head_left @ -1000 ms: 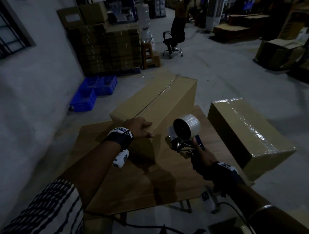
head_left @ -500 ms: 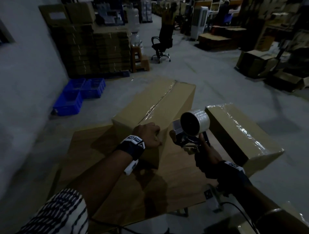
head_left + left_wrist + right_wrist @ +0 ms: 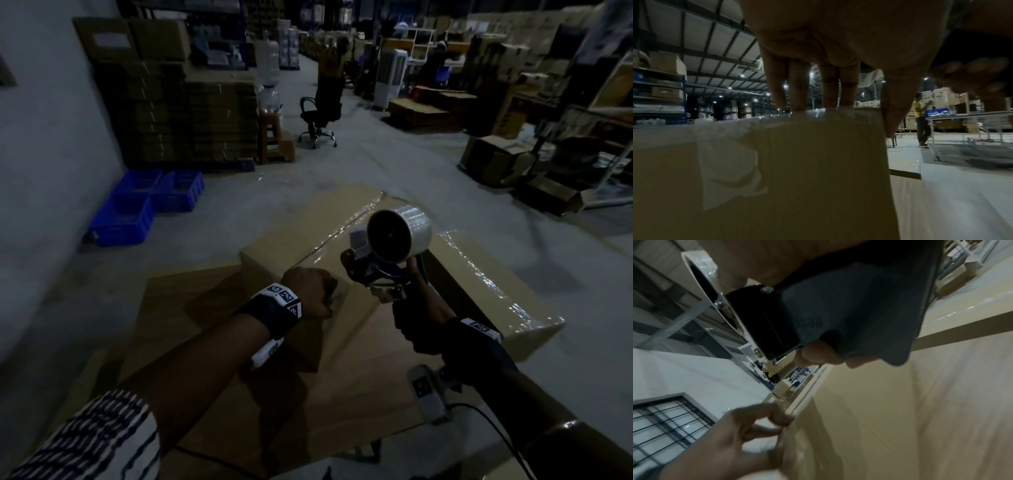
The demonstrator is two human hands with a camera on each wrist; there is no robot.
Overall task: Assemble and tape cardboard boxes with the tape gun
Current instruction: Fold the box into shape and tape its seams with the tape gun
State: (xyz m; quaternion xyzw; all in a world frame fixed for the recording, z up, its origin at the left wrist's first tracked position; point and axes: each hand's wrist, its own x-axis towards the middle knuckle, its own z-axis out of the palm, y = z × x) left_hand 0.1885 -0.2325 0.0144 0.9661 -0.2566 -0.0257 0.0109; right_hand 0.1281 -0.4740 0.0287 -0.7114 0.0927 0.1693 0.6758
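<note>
A long cardboard box (image 3: 301,246) lies on the wooden table (image 3: 185,308), with clear tape along its top seam. My left hand (image 3: 308,291) holds its near top corner. In the left wrist view the fingers (image 3: 797,91) hook over the top edge of the box (image 3: 807,178) and the thumb lies down the side edge; a tape end (image 3: 729,170) sticks to the end face. My right hand (image 3: 414,318) grips the handle of the tape gun (image 3: 399,236), held in the air just right of the box's near end. The right wrist view shows the handle (image 3: 849,313) wrapped by fingers (image 3: 818,355).
A second taped box (image 3: 479,284) stands right of the table. Blue crates (image 3: 137,205) and stacks of flat cardboard (image 3: 191,113) line the left wall. An office chair (image 3: 322,109) stands on the floor beyond. A person in yellow (image 3: 920,120) stands far off.
My left hand went from lying flat on the box top to curling over its near corner. The tape gun rose and drew away from the box's end.
</note>
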